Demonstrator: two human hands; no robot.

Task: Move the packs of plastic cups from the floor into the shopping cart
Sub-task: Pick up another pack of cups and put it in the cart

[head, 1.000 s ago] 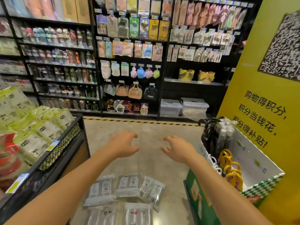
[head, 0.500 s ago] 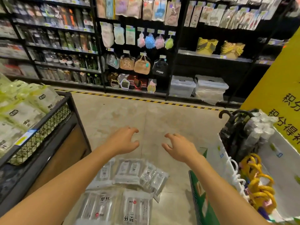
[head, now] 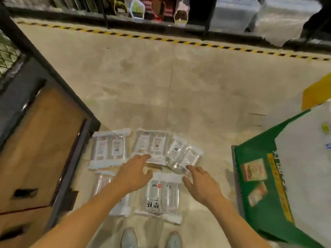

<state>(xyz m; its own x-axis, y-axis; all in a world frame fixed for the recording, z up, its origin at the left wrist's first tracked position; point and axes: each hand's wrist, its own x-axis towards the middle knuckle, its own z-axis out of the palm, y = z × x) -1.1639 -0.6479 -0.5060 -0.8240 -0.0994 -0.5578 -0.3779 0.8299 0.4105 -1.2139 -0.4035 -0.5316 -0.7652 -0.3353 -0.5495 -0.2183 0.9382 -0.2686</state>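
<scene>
Packs of plastic cups (head: pixel 162 195) lie on the floor beneath both spread, empty grips: left hand (head: pixel 133 173), right hand (head: pixel 201 185).

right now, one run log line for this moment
phase: reaching | left hand: open, over cup packs | right hand: open, empty | packs: on floor

A shop aisle: stocked shelves (head: pixel 161 11), hazard-striped floor (head: pixel 179 77), cardboard display bin (head: pixel 265 185).

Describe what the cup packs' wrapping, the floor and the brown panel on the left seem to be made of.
Cup packs: clear glossy plastic film, contents and glare visible. Floor: looks like smooth, mottled beige concrete or tile with one thin seam. Brown panel: probably matt wood or laminate; blur hides any grain.
</scene>
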